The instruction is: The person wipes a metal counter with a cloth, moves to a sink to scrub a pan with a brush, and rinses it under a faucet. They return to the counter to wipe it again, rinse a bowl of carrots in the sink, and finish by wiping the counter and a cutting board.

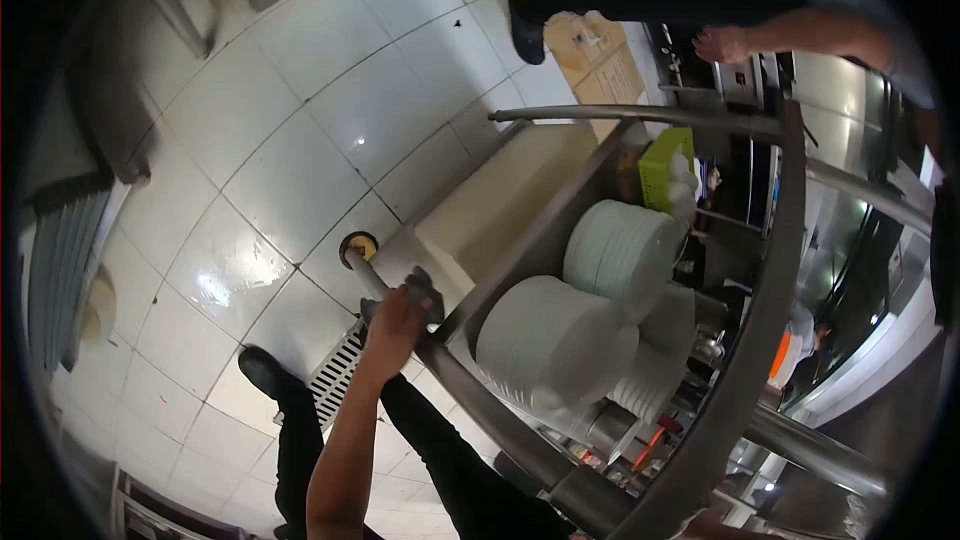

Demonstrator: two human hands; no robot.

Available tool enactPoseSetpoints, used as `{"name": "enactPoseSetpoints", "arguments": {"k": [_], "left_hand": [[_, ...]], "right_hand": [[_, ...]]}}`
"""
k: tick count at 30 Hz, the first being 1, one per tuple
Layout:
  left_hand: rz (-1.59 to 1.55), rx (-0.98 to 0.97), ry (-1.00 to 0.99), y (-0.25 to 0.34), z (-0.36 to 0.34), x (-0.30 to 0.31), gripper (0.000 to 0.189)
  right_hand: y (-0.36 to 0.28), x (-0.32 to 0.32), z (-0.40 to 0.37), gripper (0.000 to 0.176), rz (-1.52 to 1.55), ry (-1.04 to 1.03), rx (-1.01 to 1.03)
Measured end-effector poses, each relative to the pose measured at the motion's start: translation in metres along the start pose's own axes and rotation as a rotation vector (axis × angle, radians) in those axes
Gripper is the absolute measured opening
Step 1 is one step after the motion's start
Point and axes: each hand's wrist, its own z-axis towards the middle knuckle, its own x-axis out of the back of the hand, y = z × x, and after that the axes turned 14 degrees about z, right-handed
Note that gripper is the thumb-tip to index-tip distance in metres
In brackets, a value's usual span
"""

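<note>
Steel frame [702, 452] nearest; left hand [397, 330], its grip closed around a crumpled dark-grey cloth [428, 292]; right hand's grip unseen.

Built as a metal pipe-framed rack [490, 416]. Carries crowded stacks of white plates [550, 340] on one shelf, with a lime-green slotted basket [653, 176] near them. Lower down, bears a long off-white block [505, 205]. Stands over white floor tiles [290, 110], partly covered with flattened cardboard [608, 72].
</note>
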Motion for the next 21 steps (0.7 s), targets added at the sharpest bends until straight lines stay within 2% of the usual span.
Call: {"name": "enactPoseSetpoints", "arguments": {"k": [1,3,4,6,8,10,11,12,14,15,16,17,18,20,21], "left_hand": [[-0.385,0.456,-0.398,0.025,0.021,0.028,0.028],[-0.529,0.334,-0.442,0.052,0.059,0.053,0.033],[-0.517,0.315,-0.451,0.054,0.07,0.033,0.033],[-0.461,-0.036,-0.24,0.048,0.093,-0.024,0.036],[-0.396,0.112,-0.32,0.073,0.148,-0.031,0.035],[-0.308,-0.064,-0.172,0.049,0.177,-0.109,0.038],[-0.384,0.06,-0.251,0.047,0.197,-0.108,0.039],[-0.464,0.188,-0.327,0.042,0.211,-0.11,0.039],[-0.368,0.072,-0.576,0.027,0.194,-0.113,0.039],[-0.393,0.111,-0.483,0.04,0.184,-0.087,0.038],[-0.434,0.238,-0.545,0.048,0.17,-0.056,0.036],[-0.372,0.137,-0.558,0.034,0.15,-0.054,0.035],[-0.312,0.036,-0.574,0.016,0.126,-0.056,0.035],[-0.224,-0.244,-0.365,-0.008,0.084,-0.031,0.033],[-0.121,-0.11,-0.335,-0.027,0.057,-0.034,0.031]], "right_hand": [[0.0,-0.002,-0.002,0.057,0.008,0.012,-0.011],[0.0,-0.002,-0.007,0.057,0.022,0.034,-0.03],[0.001,-0.003,-0.009,0.057,0.03,0.042,-0.034],[0.004,-0.004,-0.013,0.057,0.052,0.051,-0.035],[0.008,-0.006,-0.016,0.057,0.081,0.062,-0.032],[0.016,-0.016,-0.023,0.057,0.164,0.084,-0.067],[0.007,-0.031,-0.006,0.057,0.197,0.097,-0.043],[-0.011,-0.042,0.013,0.056,0.09,0.058,0.129],[-0.011,-0.049,0.033,0.056,-0.036,0.039,0.402],[-0.02,-0.051,0.044,0.056,-0.012,0.059,0.423],[-0.036,-0.046,0.052,0.057,-0.058,-0.011,0.386],[-0.05,-0.044,0.059,0.058,-0.102,-0.085,0.345],[-0.055,-0.044,0.063,0.052,-0.062,-0.067,0.335],[-0.066,-0.04,0.067,0.052,-0.131,-0.049,0.333],[-0.071,-0.04,0.068,0.052,-0.218,-0.04,0.318]]}}
